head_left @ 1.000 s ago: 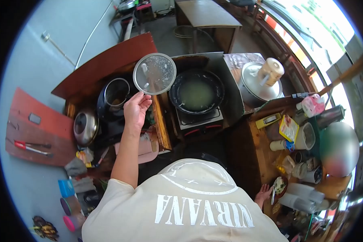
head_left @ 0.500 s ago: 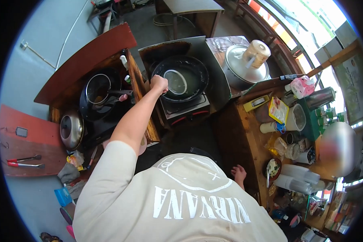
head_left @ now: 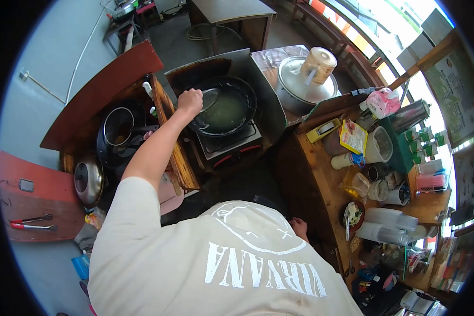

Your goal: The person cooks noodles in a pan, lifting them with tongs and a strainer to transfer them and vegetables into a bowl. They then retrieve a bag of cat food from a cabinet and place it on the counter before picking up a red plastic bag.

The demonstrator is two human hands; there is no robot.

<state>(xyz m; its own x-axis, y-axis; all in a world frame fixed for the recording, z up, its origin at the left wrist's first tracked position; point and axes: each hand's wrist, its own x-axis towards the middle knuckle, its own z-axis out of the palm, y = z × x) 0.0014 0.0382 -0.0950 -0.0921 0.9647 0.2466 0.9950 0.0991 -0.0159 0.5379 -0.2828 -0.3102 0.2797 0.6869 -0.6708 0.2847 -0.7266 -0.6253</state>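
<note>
My left hand is closed around the handle of a round strainer. The strainer tilts at the left side of a black wok, above or just in its pale greenish liquid. Under the wok stands a gas stove, with metal shields behind and beside it. Low beside my body hangs my right hand, near the wooden counter; it is partly hidden, its fingers look loose, and I see nothing in them.
At left are a second pan with a round strainer in it and a lidded pot. A large lidded pot stands at back right. The right counter carries jars, a food bowl and stacked plastic containers.
My left hand has lifted and tilted the strainer, which lay flatter in the wok's middle, toward the wok's left side. My right hand has drawn closer to my body. The view has shifted slightly.
</note>
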